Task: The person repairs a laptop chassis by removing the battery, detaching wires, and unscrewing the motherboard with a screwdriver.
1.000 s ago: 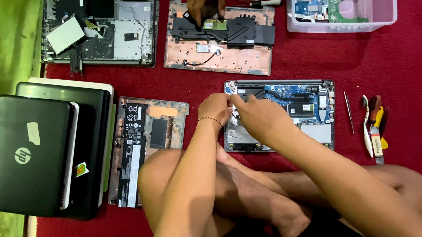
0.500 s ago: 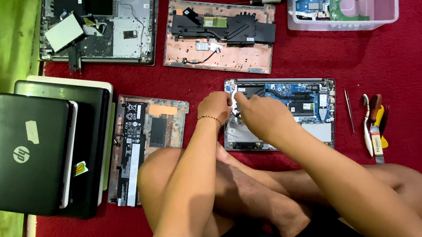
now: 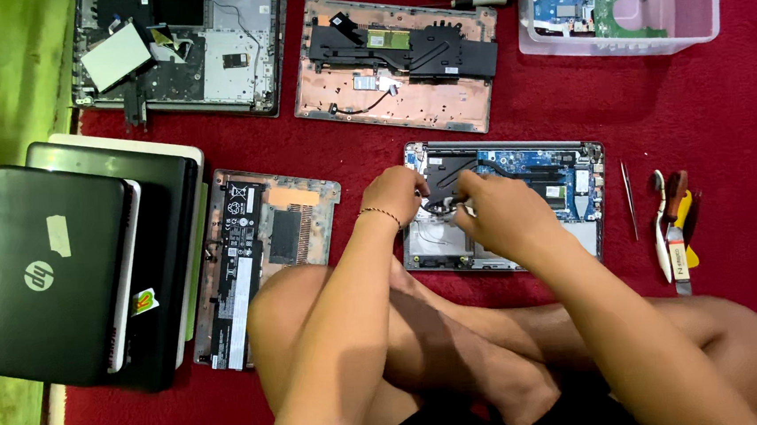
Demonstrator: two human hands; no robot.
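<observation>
Opened laptop [image 3: 506, 202] lies on red mat, right of loose bottom cover [image 3: 265, 247]. Left hand [image 3: 395, 194] and right hand [image 3: 499, 217], earlier pressed together, now pinch dark fan part; removal underway.

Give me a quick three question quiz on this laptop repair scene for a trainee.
1. True or false: both hands work inside the opened laptop.
2. Which lies right of that laptop? A) hand tools B) stacked closed laptops C) clear plastic bin
3. What colour is the mat?

Key: 1. True: the left hand and right hand meet over its fan area. 2. A. 3. Red.
</observation>
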